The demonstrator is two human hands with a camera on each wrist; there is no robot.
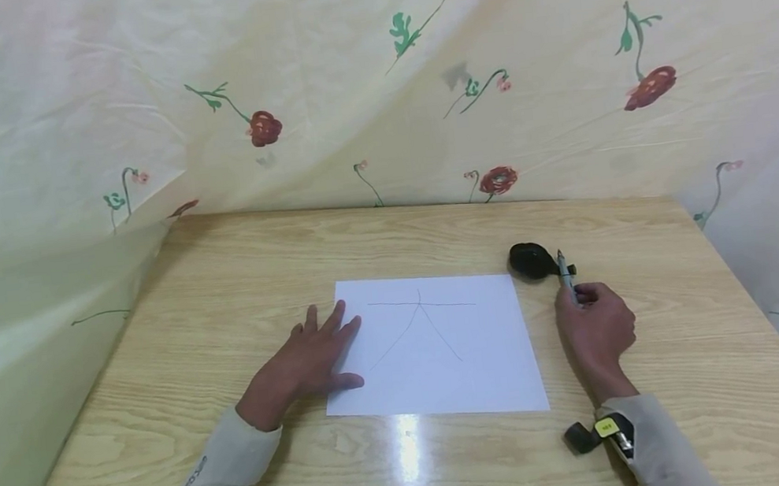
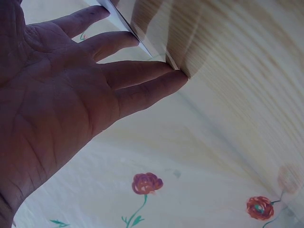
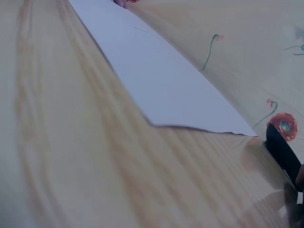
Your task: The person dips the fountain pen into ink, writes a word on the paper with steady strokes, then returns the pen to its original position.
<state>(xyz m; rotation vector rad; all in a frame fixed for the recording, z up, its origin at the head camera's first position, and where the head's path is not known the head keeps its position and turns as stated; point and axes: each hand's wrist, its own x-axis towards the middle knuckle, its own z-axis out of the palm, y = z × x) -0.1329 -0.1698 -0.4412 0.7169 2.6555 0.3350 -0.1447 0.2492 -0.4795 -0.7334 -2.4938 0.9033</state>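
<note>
A white sheet of paper (image 1: pixel 494 359) lies on the table, with thin lines on it: a long horizontal stroke, a short upright one crossing it, and two slanting strokes spreading downward. Over its left edge my left hand (image 1: pixel 312 358) rests with fingers spread; in the left wrist view its fingertips (image 2: pixel 128 39) meet the paper and tabletop. To the right of the sheet, my right hand (image 1: pixel 597 320) pinches a slim grey pen (image 1: pixel 567 272), pointed end away from me. Just beyond that hand is a black rounded object (image 1: pixel 531 260) with a narrow stem, partly overlapped by the pen.
The wooden table (image 1: pixel 255 249) extends around the sheet. Behind it and at both sides hangs a cream cloth (image 1: pixel 330 83) with painted red flowers. A black strap device with a yellow label (image 1: pixel 606 428) sits on my right wrist.
</note>
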